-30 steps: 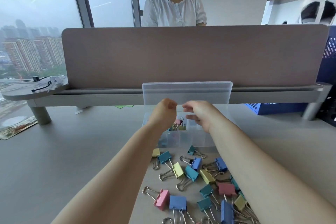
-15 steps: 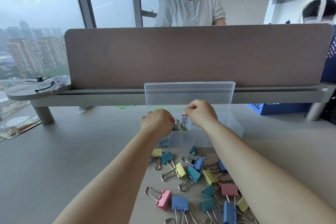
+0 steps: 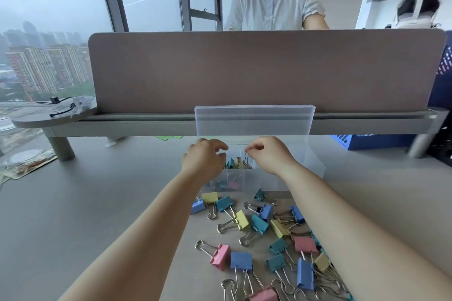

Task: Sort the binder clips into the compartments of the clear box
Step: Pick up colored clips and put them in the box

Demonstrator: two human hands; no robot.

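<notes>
Fingers (image 3: 252,147) of right hand (image 3: 271,157) pinch binder clip (image 3: 247,161) above clear box (image 3: 271,182); left hand (image 3: 204,160) hangs loosely curled, empty.

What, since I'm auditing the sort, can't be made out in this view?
Head view:
Whether the left hand holds anything: its back hides the fingertips.
Colour of the clip pinched by the right hand: only its wire handles show clearly.
Contents of the box: the frosted wall blurs them, and the hands cover the rest.
Some loose clips: cut by the bottom edge or under the right forearm.
</notes>
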